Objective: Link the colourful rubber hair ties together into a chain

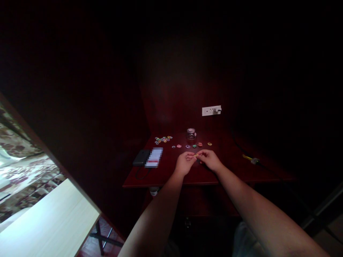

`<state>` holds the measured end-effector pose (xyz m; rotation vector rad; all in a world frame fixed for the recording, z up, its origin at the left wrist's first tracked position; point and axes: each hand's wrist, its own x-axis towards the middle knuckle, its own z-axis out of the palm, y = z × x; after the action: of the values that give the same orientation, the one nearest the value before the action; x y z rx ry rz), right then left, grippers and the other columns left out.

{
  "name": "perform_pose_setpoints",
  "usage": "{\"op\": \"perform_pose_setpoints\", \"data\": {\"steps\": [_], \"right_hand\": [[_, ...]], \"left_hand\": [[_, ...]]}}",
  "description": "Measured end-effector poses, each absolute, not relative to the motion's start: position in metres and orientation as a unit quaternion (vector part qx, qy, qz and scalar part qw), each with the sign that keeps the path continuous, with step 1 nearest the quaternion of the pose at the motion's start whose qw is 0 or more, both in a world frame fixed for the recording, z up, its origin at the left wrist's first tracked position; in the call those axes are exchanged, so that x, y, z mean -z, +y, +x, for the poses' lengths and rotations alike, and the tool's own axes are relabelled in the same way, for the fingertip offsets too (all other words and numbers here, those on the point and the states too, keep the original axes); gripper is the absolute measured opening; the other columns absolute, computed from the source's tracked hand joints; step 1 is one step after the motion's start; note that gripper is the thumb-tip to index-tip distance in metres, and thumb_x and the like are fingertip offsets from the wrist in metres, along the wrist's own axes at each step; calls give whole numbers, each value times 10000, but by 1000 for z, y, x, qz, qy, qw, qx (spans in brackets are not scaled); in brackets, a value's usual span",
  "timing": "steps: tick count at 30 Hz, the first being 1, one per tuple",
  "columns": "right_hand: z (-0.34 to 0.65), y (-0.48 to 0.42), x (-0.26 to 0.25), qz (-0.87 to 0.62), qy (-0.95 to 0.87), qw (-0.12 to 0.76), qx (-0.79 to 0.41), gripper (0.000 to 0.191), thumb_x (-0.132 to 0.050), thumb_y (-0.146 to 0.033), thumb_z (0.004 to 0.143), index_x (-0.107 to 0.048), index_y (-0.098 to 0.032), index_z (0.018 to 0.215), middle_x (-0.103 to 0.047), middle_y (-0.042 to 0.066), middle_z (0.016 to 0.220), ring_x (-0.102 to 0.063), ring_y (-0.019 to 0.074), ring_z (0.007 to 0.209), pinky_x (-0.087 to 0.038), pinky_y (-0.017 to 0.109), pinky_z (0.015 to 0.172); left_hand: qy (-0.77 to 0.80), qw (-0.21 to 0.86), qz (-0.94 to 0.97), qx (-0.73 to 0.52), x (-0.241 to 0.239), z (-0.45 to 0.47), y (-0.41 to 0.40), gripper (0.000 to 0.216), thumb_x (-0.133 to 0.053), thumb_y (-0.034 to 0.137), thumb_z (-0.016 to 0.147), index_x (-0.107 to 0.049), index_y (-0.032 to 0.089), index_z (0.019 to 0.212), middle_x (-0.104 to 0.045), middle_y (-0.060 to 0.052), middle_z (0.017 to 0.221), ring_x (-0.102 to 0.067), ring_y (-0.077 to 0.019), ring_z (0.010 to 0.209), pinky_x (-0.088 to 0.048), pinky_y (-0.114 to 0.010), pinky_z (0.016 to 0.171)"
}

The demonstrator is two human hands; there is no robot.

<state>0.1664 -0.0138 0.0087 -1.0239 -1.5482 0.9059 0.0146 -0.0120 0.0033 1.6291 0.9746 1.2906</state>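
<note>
Both my hands meet over the dark red table [227,171]. My left hand [184,162] and my right hand [210,159] are closed in a pinch on one small orange-yellow elastic ring [195,155] held between their fingertips. Just beyond them lies a row of several small coloured rings [191,145]. A heap of more coloured rings [163,139] sits at the back left. A small clear glass jar [191,134] stands upright behind the row.
A dark flat device [141,157] with a cable and a blurred white box [154,157] lie at the table's left. A white wall socket [211,110] with a plug is behind. A yellow-tipped cable [250,159] lies at right. A pale tabletop [50,221] is lower left.
</note>
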Motion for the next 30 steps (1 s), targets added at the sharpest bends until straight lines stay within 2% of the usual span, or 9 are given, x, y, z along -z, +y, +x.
{"op": "perform_pose_setpoints", "data": {"steps": [8,18,24,30], "right_hand": [[167,-14,-8,-424,-655,513,-359,278,-643,-389,652,-607,-135,760,-556,-8,545,-484,92,451,-374,205,429],[167,-18,-12,-419,-650,507,-380,260,-652,-379,636,-600,-141,729,-534,-24,516,-476,92,450,-354,207,446],[169,-17,-14,-417,-605,535,-417,264,-662,-382,613,-594,-149,716,-561,-15,556,-482,91,463,-357,212,459],[171,-14,-13,-395,-549,577,-457,258,-704,-344,564,-592,-149,691,-577,-9,598,-470,77,465,-355,211,468]], "left_hand": [[387,388,658,-516,-4,14,-11,164,-647,238,684,-631,115,792,-652,-65,707,-602,-120,647,-482,-233,627],[394,388,662,-507,-5,14,-12,155,-637,232,691,-643,115,792,-665,-77,728,-609,-130,655,-480,-243,632],[384,384,674,-500,-5,15,-13,184,-630,280,697,-643,119,784,-664,-76,732,-608,-135,661,-471,-241,627],[392,391,666,-500,-5,16,-13,160,-631,258,689,-637,122,773,-658,-62,708,-597,-128,641,-458,-230,607]]}}
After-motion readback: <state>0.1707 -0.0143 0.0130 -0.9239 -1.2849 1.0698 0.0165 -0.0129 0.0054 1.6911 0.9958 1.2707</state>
